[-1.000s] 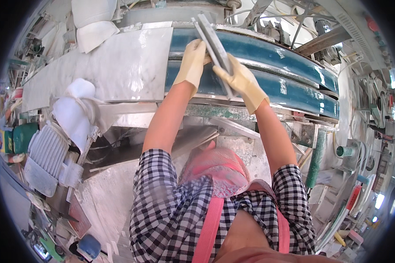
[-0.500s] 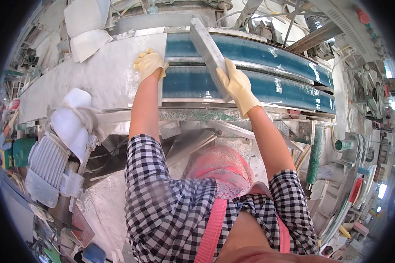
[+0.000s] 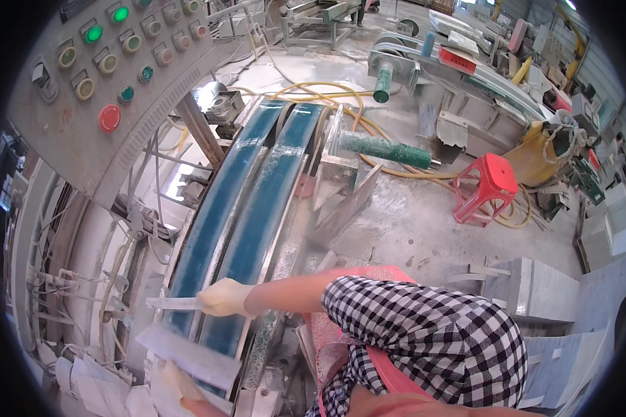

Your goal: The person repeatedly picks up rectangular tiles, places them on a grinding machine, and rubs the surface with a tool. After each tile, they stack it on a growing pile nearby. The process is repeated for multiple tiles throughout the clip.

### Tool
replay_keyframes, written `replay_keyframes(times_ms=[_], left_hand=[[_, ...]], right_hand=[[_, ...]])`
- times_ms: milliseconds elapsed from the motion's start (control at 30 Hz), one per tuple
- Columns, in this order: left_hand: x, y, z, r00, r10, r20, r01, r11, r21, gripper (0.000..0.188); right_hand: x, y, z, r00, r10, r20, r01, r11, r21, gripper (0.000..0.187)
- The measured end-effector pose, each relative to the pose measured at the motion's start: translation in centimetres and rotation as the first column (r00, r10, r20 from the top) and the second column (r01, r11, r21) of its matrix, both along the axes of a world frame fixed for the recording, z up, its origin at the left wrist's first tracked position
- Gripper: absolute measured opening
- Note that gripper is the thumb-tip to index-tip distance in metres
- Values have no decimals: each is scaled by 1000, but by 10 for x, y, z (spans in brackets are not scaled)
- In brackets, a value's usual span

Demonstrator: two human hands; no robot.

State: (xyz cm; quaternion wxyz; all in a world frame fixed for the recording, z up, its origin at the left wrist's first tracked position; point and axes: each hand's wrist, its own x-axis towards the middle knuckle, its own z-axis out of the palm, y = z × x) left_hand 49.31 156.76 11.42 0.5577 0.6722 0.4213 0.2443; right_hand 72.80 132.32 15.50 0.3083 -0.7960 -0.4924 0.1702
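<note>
My right hand (image 3: pixel 224 298), in a pale yellow glove, is closed around the near end of a narrow pale stone slab (image 3: pixel 175 304). That slab lies crosswise over two blue conveyor belts (image 3: pixel 233 260), its thin edge showing. Lower in the picture, a wider grey-white slab (image 3: pixel 191 358) sits aslant across the same belts, smeared by motion. My left hand (image 3: pixel 176 383), gloved alike, is at that slab's lower edge. Its fingers are too blurred to show whether they grip it.
A grey control panel (image 3: pixel 129 83) with lit green buttons rises at upper left. Beyond the belts a green roller (image 3: pixel 386 148) sticks out. A red stool (image 3: pixel 487 189) and a yellow hose (image 3: pixel 424 174) are to the right, near stacked grey slabs (image 3: pixel 535 288).
My view has swung right, so the belts run away from me and the panel shows. My right hand still holds a slab; a second, wider slab now shows by my left hand.
</note>
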Motion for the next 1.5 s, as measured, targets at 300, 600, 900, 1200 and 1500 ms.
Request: replay_keyframes(times_ms=[300, 600, 900, 1200, 1500], left_hand=[[93, -103, 24, 962, 13, 272, 65, 960, -273, 41], [-41, -16, -18, 113, 436, -893, 39, 896, 442, 87], [-29, -12, 23, 155, 316, -936, 189, 921, 342, 66], [-37, 1, 18, 493, 264, -829, 232, 879, 417, 27], [5, -37, 16, 955, -78, -285, 192, 897, 398, 33]], right_hand=[[11, -24, 19, 996, 90, -7, -90, 994, 62, 42], [-8, -14, 41, 972, -100, -212, 53, 976, -213, 33], [-8, -31, 60, 981, -99, -167, 76, 987, -141, 27], [0, -28, 55, 985, -87, -147, 71, 992, -107, 29], [5, -22, 32, 995, -69, -72, 68, 998, -9, 40]])
